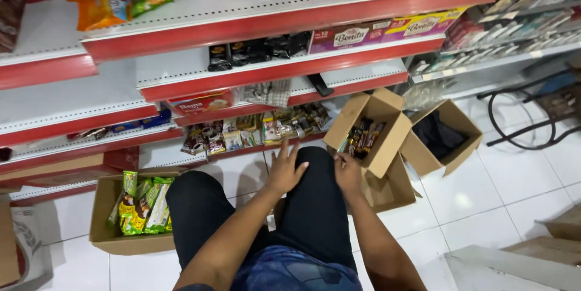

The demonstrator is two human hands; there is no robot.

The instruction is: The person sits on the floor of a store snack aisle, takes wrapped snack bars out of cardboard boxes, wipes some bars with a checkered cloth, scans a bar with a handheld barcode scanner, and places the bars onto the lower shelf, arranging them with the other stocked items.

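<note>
While the small dark snack packets [364, 138] lie inside the tilted brown cardboard box [387, 123], I see them just ahead of my right hand [349, 173], up and slightly right of its fingertips, long axes running away from me. That hand's fingers look curled at the box's lower edge; I cannot tell whether they hold anything. My left hand [284, 169] sits farther off, fingers spread wide and empty, above my black-trousered knee [315, 206].

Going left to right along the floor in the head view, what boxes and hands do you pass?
Box of green snack packets → left hand → right hand → tilted box of dark snack bars → open box with dark contents.
</note>
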